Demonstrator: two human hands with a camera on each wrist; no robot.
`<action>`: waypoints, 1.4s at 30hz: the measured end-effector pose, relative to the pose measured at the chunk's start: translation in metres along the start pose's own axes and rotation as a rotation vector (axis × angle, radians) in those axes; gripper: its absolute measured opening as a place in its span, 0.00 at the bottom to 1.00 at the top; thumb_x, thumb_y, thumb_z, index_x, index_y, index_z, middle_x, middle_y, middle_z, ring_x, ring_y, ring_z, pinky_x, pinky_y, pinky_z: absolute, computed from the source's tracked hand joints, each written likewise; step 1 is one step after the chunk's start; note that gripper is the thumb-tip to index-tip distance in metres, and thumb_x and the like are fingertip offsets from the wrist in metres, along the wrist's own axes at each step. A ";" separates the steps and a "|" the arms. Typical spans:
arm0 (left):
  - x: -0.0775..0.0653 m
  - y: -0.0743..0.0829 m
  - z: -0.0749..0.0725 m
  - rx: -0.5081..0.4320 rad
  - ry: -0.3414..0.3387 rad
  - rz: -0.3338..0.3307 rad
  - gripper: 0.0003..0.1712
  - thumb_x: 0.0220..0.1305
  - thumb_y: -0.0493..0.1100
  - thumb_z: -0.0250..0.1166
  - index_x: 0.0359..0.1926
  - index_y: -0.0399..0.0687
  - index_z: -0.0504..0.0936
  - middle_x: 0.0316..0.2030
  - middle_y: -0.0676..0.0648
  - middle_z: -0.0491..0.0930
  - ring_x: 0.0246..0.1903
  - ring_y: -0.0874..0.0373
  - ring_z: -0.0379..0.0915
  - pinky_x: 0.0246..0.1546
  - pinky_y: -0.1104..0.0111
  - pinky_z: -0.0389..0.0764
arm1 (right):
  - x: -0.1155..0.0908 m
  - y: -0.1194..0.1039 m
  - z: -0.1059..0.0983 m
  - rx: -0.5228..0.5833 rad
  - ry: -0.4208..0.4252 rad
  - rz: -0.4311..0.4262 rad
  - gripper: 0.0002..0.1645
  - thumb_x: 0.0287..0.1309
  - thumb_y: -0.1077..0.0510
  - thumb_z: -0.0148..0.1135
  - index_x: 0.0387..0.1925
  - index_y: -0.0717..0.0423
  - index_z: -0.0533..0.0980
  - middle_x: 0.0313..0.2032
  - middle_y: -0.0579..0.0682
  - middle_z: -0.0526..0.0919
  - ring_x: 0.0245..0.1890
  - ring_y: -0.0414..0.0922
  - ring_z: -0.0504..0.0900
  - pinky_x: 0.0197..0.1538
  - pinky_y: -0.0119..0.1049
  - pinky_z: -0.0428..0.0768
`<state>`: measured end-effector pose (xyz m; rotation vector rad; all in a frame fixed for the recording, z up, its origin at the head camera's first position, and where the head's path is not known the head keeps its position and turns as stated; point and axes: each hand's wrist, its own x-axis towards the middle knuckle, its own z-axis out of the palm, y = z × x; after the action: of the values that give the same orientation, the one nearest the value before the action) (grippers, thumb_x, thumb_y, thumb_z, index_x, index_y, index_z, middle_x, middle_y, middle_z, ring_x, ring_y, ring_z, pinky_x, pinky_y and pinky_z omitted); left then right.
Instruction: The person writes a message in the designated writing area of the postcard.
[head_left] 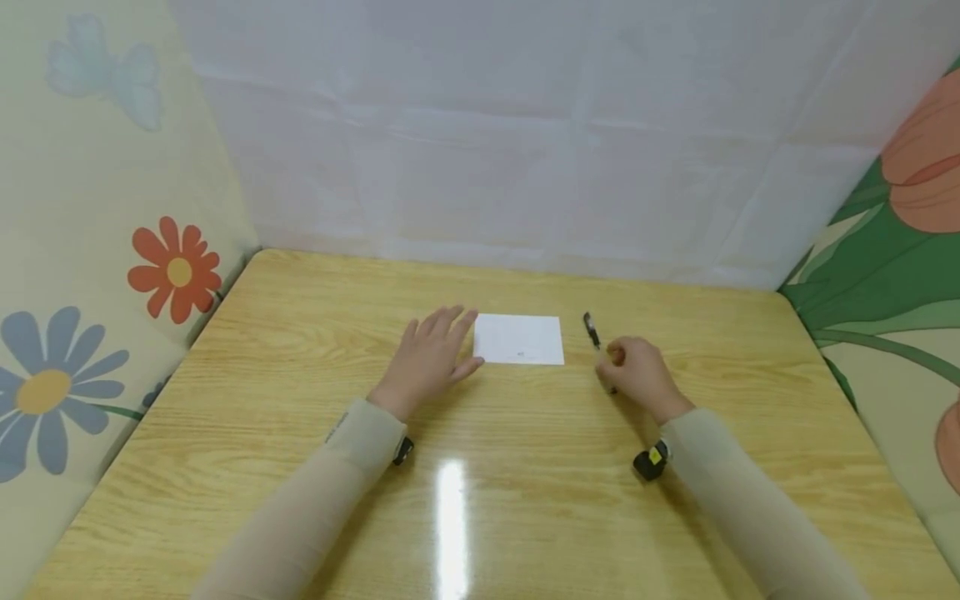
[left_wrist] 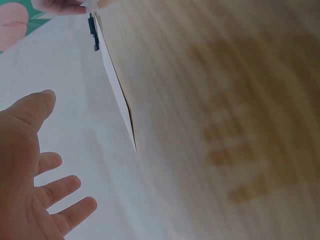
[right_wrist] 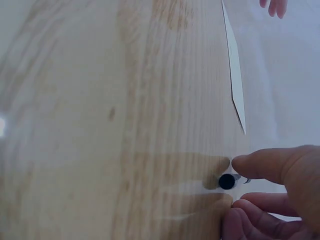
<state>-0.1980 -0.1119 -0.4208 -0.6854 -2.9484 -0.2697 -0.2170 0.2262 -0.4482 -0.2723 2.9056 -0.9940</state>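
A white card point(head_left: 519, 339) lies flat on the wooden table; the left wrist view shows this card point(left_wrist: 117, 92) nearly edge-on. My left hand point(head_left: 431, 358) hovers at its left edge with fingers spread. In its own wrist view that hand point(left_wrist: 30, 170) has nothing in its grasp. To the right of the card is a pen point(head_left: 592, 330) with a clear barrel and black parts. My right hand point(head_left: 637, 371) has thumb and fingers curled around the barrel. The pen's round black end point(right_wrist: 226, 181) shows between thumb and fingers point(right_wrist: 260, 207) in the right wrist view.
The wooden table point(head_left: 300, 492) ends at a white cloth backdrop point(head_left: 480, 150) along its far edge. Walls with painted flowers point(head_left: 178, 272) stand on both sides. A bright light reflection crosses the tabletop near the front.
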 end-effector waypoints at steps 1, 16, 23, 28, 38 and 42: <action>0.000 0.000 0.000 -0.001 -0.002 0.001 0.43 0.74 0.61 0.58 0.78 0.43 0.57 0.74 0.35 0.59 0.71 0.34 0.58 0.69 0.34 0.60 | 0.001 0.000 0.000 0.006 0.003 0.011 0.26 0.64 0.58 0.64 0.55 0.76 0.75 0.47 0.68 0.82 0.48 0.60 0.81 0.52 0.54 0.83; -0.001 0.003 0.002 -0.077 -0.037 0.018 0.43 0.75 0.59 0.58 0.78 0.40 0.56 0.74 0.33 0.59 0.71 0.36 0.58 0.71 0.38 0.59 | 0.003 0.001 0.003 0.057 0.122 0.043 0.11 0.56 0.67 0.63 0.39 0.71 0.81 0.34 0.61 0.86 0.35 0.53 0.83 0.39 0.41 0.83; -0.001 0.000 0.004 -0.227 -0.018 0.076 0.41 0.73 0.52 0.63 0.75 0.35 0.59 0.71 0.32 0.64 0.70 0.37 0.61 0.73 0.48 0.61 | 0.001 0.002 0.003 0.109 0.136 0.063 0.10 0.56 0.65 0.66 0.39 0.68 0.83 0.34 0.59 0.87 0.36 0.53 0.84 0.40 0.38 0.81; -0.001 0.000 0.004 -0.279 -0.027 0.089 0.40 0.72 0.50 0.64 0.75 0.36 0.60 0.69 0.33 0.66 0.69 0.38 0.63 0.72 0.49 0.63 | 0.000 0.001 0.000 0.136 0.117 0.061 0.11 0.57 0.64 0.67 0.41 0.68 0.84 0.36 0.60 0.87 0.37 0.53 0.85 0.40 0.36 0.81; 0.001 0.006 0.003 -0.407 -0.033 0.107 0.34 0.73 0.43 0.63 0.73 0.36 0.63 0.69 0.34 0.66 0.69 0.40 0.63 0.72 0.50 0.65 | -0.007 -0.014 -0.002 0.179 0.022 -0.010 0.10 0.60 0.68 0.65 0.43 0.68 0.84 0.36 0.58 0.87 0.36 0.50 0.83 0.36 0.32 0.81; 0.001 0.008 0.001 -0.422 -0.038 0.100 0.32 0.74 0.41 0.62 0.73 0.36 0.64 0.68 0.34 0.67 0.69 0.41 0.64 0.72 0.51 0.65 | -0.009 -0.020 0.000 0.173 0.018 -0.093 0.09 0.59 0.69 0.66 0.42 0.67 0.84 0.34 0.57 0.87 0.35 0.49 0.83 0.40 0.37 0.84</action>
<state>-0.1952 -0.1038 -0.4205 -0.8876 -2.9018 -0.8947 -0.2054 0.2125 -0.4365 -0.3928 2.8216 -1.2592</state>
